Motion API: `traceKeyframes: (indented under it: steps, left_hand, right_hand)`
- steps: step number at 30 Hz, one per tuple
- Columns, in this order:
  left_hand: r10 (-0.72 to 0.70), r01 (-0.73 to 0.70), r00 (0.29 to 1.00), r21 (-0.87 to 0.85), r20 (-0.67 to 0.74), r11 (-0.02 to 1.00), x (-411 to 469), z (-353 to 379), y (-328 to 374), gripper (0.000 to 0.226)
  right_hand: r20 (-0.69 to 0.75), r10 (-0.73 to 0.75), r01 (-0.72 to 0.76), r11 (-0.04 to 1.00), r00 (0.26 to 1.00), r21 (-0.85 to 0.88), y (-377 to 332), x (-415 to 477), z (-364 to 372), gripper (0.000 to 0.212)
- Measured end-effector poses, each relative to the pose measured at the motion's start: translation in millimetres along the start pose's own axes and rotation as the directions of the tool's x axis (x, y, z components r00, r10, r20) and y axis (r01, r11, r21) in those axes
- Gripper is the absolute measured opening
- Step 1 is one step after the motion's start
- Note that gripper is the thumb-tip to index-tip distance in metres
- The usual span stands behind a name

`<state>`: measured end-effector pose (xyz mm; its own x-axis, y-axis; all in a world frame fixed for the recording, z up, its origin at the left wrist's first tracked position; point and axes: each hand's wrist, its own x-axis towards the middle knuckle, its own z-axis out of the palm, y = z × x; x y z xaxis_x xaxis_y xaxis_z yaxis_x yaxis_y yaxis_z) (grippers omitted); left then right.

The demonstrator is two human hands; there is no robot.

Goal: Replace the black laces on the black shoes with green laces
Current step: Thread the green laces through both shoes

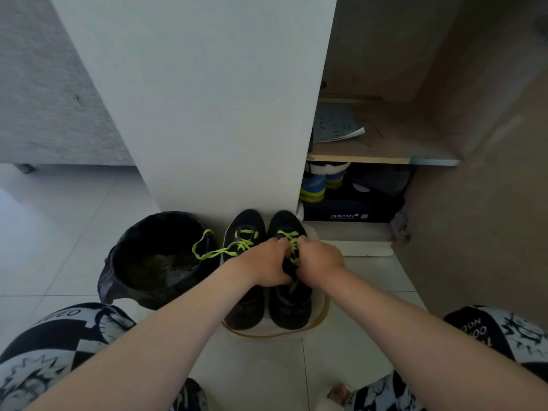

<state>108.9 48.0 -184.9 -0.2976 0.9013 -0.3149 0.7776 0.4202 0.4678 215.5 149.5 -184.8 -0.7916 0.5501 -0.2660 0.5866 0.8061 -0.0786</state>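
Note:
Two black shoes stand side by side on a white mat (318,317), toes toward a white cabinet. The left shoe (244,304) carries a green lace (207,253) whose loose loop trails left over the bin's rim. The right shoe (292,307) has a green lace (292,241) threaded through its front eyelets. My left hand (262,262) and my right hand (318,262) meet over the right shoe's middle, fingers curled and pinching its green lace. The lace ends under my hands are hidden.
A bin lined with a black bag (157,256) stands just left of the shoes. An open cupboard at the right holds a dark shoebox (353,207), blue-yellow shoes (315,188) and papers (338,126) on a shelf. My patterned knees frame the bottom of the view.

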Motion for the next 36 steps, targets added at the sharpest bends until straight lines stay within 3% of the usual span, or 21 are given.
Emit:
traceKeyframes:
  steps: [4,7,10,13,15,18,20,24,28,30,33,36]
  left_hand:
    - [0.01,-0.011,0.999,0.014,0.048,1.0,-6,-19,-6,0.037]
    - [0.019,-0.021,0.997,-0.024,-0.068,0.999,-12,-39,-13,0.027]
    - [-0.027,0.022,0.974,-0.026,-0.227,0.999,-19,-61,-30,0.044]
    - [-0.109,0.119,0.952,0.016,-0.286,0.993,-26,-67,-53,0.041]
    - [-0.216,0.218,0.952,-0.014,-0.215,0.976,-32,-61,-67,0.031]
    - [-0.319,0.314,0.947,-0.084,-0.039,0.946,-39,-50,-81,0.042]
    - [-0.321,0.316,0.947,-0.133,-0.02,0.939,-40,-48,-85,0.048]
    - [-0.295,0.292,0.956,-0.096,-0.011,0.951,-43,-58,-85,0.036]
    - [-0.274,0.288,0.947,-0.065,0.169,0.955,-49,-77,-85,0.022]
    - [-0.291,0.335,0.922,-0.149,0.255,0.93,-50,-84,-89,0.022]
    - [-0.382,0.486,0.854,-0.277,0.353,0.829,-48,-92,-95,0.025]
    - [-0.526,0.653,0.694,-0.122,0.493,0.748,-49,-96,-105,0.028]
  right_hand:
    - [0.216,-0.022,0.02,1.0,0.976,0.011,0,4,-26,0.061]
    - [0.187,-0.068,0.062,0.997,0.98,0.037,-2,3,-50,0.064]
    - [0.045,-0.165,0.156,0.975,0.985,0.156,-11,6,-65,0.049]
    - [-0.029,-0.23,0.227,0.924,0.973,0.307,-25,13,-64,0.023]
    - [0.005,-0.238,0.228,0.938,0.971,0.26,-36,18,-58,0.013]
    - [0.018,-0.247,0.243,0.962,0.969,0.121,-54,21,-42,0.034]
    - [-0.015,-0.234,0.235,0.968,0.972,0.088,-64,28,-31,0.042]
    - [0.062,-0.196,0.159,0.911,0.979,0.382,-69,46,-29,0.021]
    - [0.2,-0.226,0.079,0.827,0.953,0.557,-66,49,-36,0.015]
    - [0.259,-0.214,0.003,0.777,0.942,0.63,-64,46,-39,0.02]
    - [0.187,-0.171,-0.046,0.608,0.967,0.793,-61,47,-50,0.028]
    - [0.122,0.03,-0.122,0.475,0.992,0.872,-52,57,-58,0.039]
